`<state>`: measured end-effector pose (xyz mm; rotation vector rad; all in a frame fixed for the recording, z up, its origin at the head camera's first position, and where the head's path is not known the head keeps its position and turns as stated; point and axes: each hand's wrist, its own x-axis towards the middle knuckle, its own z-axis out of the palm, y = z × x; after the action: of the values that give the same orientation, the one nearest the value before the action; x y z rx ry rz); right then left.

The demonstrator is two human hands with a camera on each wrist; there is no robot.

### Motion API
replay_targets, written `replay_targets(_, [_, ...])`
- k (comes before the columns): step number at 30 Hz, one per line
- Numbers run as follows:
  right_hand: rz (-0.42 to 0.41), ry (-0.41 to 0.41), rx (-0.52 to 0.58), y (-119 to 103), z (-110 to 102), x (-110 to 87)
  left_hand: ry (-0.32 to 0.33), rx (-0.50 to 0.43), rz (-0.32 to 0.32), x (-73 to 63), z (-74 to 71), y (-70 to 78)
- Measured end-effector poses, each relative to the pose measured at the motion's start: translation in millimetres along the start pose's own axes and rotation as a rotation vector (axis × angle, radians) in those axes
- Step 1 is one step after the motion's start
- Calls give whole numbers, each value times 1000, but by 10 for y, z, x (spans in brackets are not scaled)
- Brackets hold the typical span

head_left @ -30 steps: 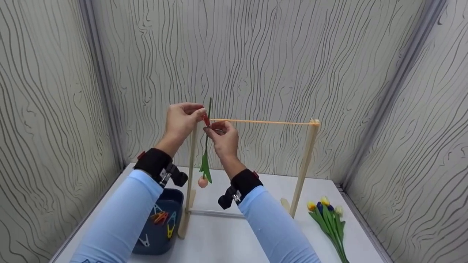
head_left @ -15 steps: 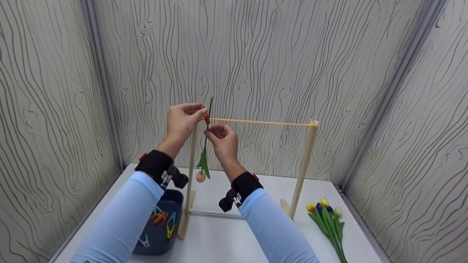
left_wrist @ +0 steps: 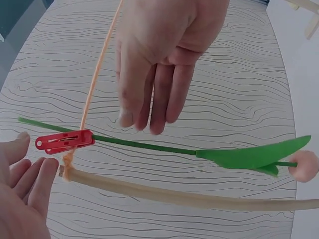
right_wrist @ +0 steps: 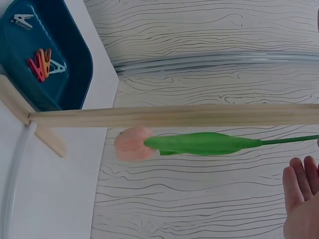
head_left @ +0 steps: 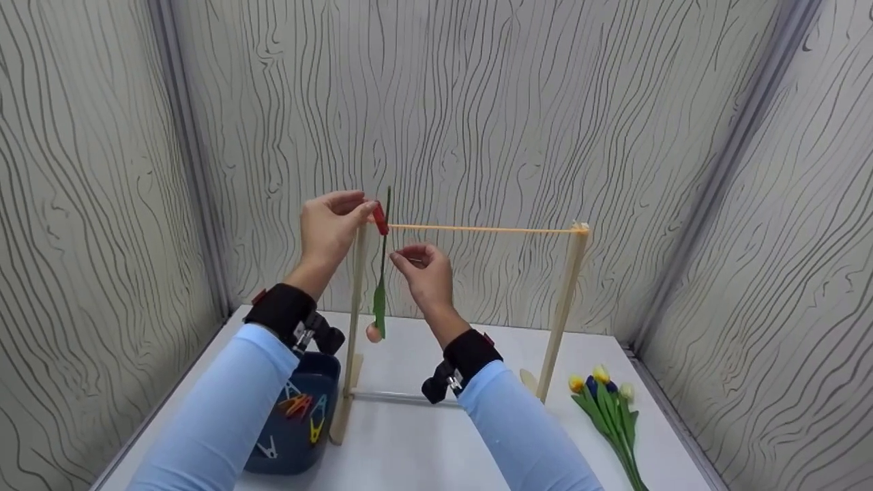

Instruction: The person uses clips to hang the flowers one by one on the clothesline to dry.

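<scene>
A red clothespin (left_wrist: 65, 141) clips the stem of a pink tulip (head_left: 374, 332) to the orange cord (head_left: 477, 228), close to the left post. Upside down, the tulip hangs with its green leaf (left_wrist: 244, 153) and blossom below. My left hand (head_left: 331, 228) is beside the clothespin's handle end; in the left wrist view its thumb and fingers are parted around that end without gripping it. To the right of the stem, my right hand (head_left: 426, 276) has loosely bent fingers, apart from the stem and holding nothing.
Two wooden posts (head_left: 565, 314) carry the cord, with a clear rod (head_left: 402, 397) low between them. At the left a dark blue bin (head_left: 286, 467) holds several clothespins (head_left: 298, 406). More tulips (head_left: 603, 395) lie at the right of the white table (head_left: 409, 450).
My right hand has let go of the stem and drawn away to the right and down. My left fingers have loosened from the clothespin and shifted slightly left. The tulip hangs from the cord.
</scene>
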<state>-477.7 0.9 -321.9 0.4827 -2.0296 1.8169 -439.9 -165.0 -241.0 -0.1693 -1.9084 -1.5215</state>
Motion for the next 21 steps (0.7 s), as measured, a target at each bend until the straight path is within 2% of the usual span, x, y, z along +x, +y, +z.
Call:
replay_targets(6, [-39,-2,-68,83,-286,-85,49,33,54,-70,-84,-80])
replay_targets(11, [-105,-35,-118,96,-633,-182,76,55,72,-136,-214,-197])
replay_targets(16, [-174,-18,-149,98,-1119,-273,78,75,61,-220,-396,-344])
replay_targets(21, [-191,70,-241,166,-1732,-345,91,115,51,-259,-556,-536])
